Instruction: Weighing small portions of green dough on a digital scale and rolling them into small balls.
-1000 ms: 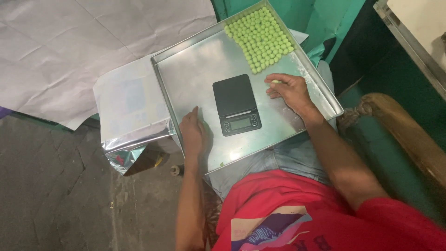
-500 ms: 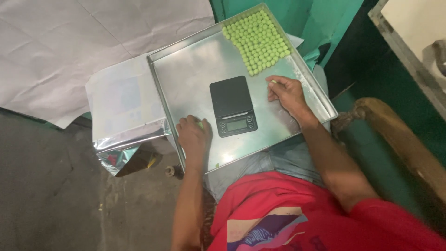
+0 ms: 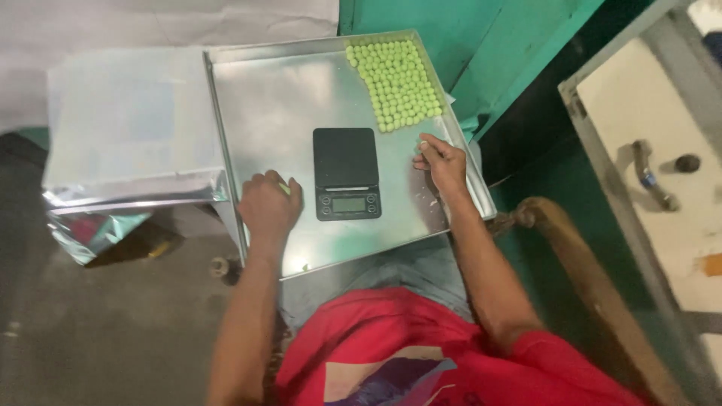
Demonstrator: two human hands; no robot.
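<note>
Head view, looking down: a large steel tray (image 3: 301,98) rests on the person's lap. Beyond the fingers, in its far right corner, sit rows of small green balls (image 3: 397,83). A black digital scale (image 3: 346,173) lies between both hands. Judging by this, portioning is under way; next comes careful placing. Left hand (image 3: 268,208) curls, fingers pressed around a green bit; right hand (image 3: 442,159) pinches something small.

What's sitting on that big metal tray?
On the metal tray lie a black digital scale and a block of small green balls at the far right corner. Both hands rest on it; the left hand covers something green, mostly hidden.
</note>
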